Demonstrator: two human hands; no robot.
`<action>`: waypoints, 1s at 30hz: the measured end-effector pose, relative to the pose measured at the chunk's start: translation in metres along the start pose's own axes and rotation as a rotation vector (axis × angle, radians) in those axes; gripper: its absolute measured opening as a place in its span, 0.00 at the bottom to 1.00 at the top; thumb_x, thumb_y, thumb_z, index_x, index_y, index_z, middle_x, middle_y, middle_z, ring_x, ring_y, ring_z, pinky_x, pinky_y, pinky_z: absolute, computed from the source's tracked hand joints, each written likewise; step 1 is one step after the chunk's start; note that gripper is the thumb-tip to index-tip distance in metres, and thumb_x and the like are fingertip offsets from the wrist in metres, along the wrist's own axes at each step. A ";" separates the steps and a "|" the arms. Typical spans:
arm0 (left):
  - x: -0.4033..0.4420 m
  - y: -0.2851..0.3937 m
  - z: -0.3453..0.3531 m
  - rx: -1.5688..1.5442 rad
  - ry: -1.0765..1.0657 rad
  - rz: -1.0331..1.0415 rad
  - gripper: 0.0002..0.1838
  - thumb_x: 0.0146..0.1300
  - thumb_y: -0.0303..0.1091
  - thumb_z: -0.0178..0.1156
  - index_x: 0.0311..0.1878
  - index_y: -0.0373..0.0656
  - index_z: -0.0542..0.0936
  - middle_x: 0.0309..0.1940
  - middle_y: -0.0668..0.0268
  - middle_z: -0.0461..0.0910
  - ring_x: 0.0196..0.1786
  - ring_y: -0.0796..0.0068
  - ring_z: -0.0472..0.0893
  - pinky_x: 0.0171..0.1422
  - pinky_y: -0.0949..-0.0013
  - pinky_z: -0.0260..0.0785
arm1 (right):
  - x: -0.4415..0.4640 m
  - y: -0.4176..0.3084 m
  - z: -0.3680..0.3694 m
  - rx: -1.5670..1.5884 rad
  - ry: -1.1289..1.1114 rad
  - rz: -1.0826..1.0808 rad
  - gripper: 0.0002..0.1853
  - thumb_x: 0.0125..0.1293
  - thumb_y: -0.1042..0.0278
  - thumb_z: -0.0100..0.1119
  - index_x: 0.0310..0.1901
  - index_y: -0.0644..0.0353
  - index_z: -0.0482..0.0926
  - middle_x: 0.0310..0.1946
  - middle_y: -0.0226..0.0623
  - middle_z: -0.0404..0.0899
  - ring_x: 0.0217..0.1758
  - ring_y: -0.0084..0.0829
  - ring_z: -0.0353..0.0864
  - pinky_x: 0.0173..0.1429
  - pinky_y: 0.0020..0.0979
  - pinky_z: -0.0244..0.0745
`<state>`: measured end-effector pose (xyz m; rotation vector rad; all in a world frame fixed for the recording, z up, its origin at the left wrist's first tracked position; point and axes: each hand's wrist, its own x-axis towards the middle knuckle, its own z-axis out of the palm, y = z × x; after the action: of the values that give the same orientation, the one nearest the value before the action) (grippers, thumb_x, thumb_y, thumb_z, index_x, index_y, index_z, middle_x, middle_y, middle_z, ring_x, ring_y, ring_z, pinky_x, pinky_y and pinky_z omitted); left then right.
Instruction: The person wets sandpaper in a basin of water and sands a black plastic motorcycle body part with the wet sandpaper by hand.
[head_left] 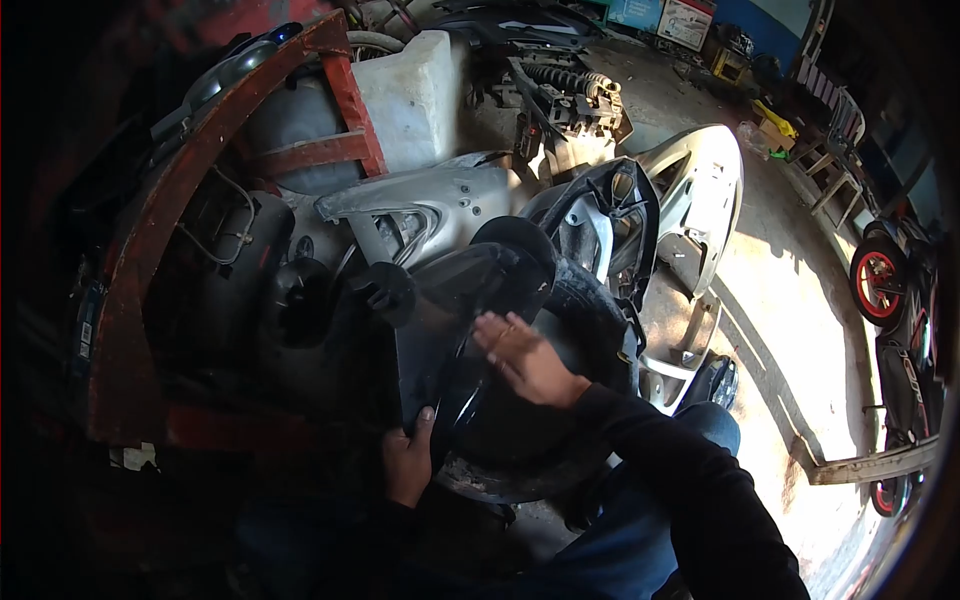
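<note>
A glossy dark motorcycle body panel (440, 345) lies tilted in front of me over a round black tub or tyre (500, 482). At its near lower edge my left hand (408, 462) grips it, the thumb on top and the other fingers hidden beneath. My right hand (530, 360) rests with stretched fingers against the panel's right side, near a bright reflection. Whether anything thin lies under that palm, I cannot tell. Just past the panel are a silver fairing (460, 200) and a black fairing frame (640, 225).
On the left stands a red wooden frame (140, 270) beside a dark cylinder (250, 250). A pale fairing (705, 180) leans at the right. Farther off are a spring shock absorber (570, 80), a wooden chair (840, 160) and a motorcycle with a red-rimmed wheel (880, 280).
</note>
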<state>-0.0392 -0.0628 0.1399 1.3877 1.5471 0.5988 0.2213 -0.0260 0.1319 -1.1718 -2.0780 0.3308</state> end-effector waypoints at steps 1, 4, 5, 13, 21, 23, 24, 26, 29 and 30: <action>0.001 -0.005 0.004 0.001 0.087 0.076 0.25 0.71 0.46 0.61 0.35 0.27 0.81 0.27 0.56 0.84 0.31 0.72 0.83 0.38 0.66 0.71 | 0.005 0.029 -0.005 -0.104 0.020 0.150 0.18 0.70 0.72 0.52 0.60 0.67 0.75 0.66 0.53 0.71 0.73 0.48 0.66 0.77 0.47 0.57; -0.002 -0.010 0.008 -0.044 0.170 0.157 0.24 0.69 0.45 0.64 0.34 0.26 0.81 0.27 0.57 0.84 0.31 0.73 0.81 0.39 0.65 0.70 | -0.003 0.081 -0.002 -0.195 0.083 0.396 0.19 0.70 0.72 0.53 0.61 0.67 0.75 0.66 0.53 0.71 0.74 0.45 0.66 0.78 0.48 0.56; 0.000 -0.008 0.005 -0.080 0.160 0.172 0.23 0.68 0.44 0.65 0.36 0.26 0.82 0.27 0.58 0.84 0.32 0.73 0.81 0.40 0.64 0.71 | -0.008 0.052 0.007 -0.168 0.080 0.231 0.19 0.72 0.70 0.50 0.61 0.66 0.75 0.65 0.52 0.72 0.73 0.44 0.67 0.77 0.48 0.56; 0.000 -0.010 0.015 -0.272 0.159 0.176 0.19 0.65 0.39 0.68 0.40 0.27 0.82 0.35 0.60 0.85 0.40 0.75 0.82 0.47 0.67 0.72 | 0.003 0.057 0.015 -0.176 -0.004 0.181 0.20 0.72 0.69 0.50 0.62 0.64 0.74 0.65 0.51 0.73 0.74 0.43 0.66 0.78 0.49 0.54; 0.005 -0.008 0.008 -0.236 0.152 0.244 0.20 0.61 0.39 0.72 0.43 0.28 0.82 0.39 0.59 0.85 0.42 0.71 0.82 0.50 0.66 0.72 | 0.018 0.061 0.016 -0.139 -0.035 0.220 0.21 0.74 0.66 0.49 0.64 0.62 0.73 0.68 0.49 0.70 0.76 0.42 0.64 0.80 0.47 0.49; 0.002 -0.007 0.005 -0.201 0.223 0.287 0.21 0.60 0.39 0.73 0.44 0.28 0.82 0.39 0.59 0.85 0.42 0.71 0.83 0.51 0.66 0.73 | 0.014 0.010 0.007 0.018 -0.098 0.078 0.21 0.75 0.65 0.47 0.63 0.65 0.74 0.68 0.51 0.70 0.75 0.43 0.65 0.80 0.49 0.48; 0.002 -0.009 0.004 -0.204 0.225 0.289 0.21 0.60 0.39 0.73 0.44 0.28 0.82 0.39 0.59 0.85 0.42 0.71 0.83 0.51 0.66 0.73 | 0.018 0.027 0.005 0.015 -0.099 0.074 0.21 0.75 0.65 0.47 0.63 0.65 0.74 0.68 0.51 0.70 0.75 0.43 0.65 0.80 0.49 0.48; 0.003 -0.015 0.001 -0.174 0.086 0.056 0.22 0.59 0.39 0.74 0.45 0.28 0.81 0.40 0.58 0.85 0.43 0.69 0.83 0.52 0.66 0.73 | 0.027 0.089 -0.003 -0.189 -0.031 0.212 0.21 0.73 0.67 0.50 0.63 0.66 0.74 0.67 0.52 0.70 0.75 0.45 0.65 0.80 0.48 0.50; 0.004 -0.005 0.003 -0.224 0.140 0.192 0.22 0.58 0.39 0.74 0.45 0.28 0.81 0.39 0.57 0.85 0.43 0.68 0.84 0.51 0.66 0.73 | 0.026 0.075 0.003 -0.200 -0.031 0.152 0.20 0.73 0.67 0.48 0.63 0.67 0.74 0.67 0.52 0.70 0.75 0.44 0.65 0.80 0.48 0.49; 0.004 -0.004 0.001 -0.222 0.139 0.192 0.22 0.58 0.39 0.74 0.45 0.28 0.81 0.39 0.57 0.85 0.43 0.68 0.84 0.51 0.66 0.73 | 0.020 0.050 0.010 -0.159 -0.041 0.038 0.21 0.74 0.66 0.46 0.62 0.67 0.74 0.67 0.52 0.71 0.74 0.43 0.65 0.80 0.48 0.47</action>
<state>-0.0403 -0.0603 0.1348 1.3548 1.4142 0.9727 0.2402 0.0190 0.1074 -1.3085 -2.1519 0.2120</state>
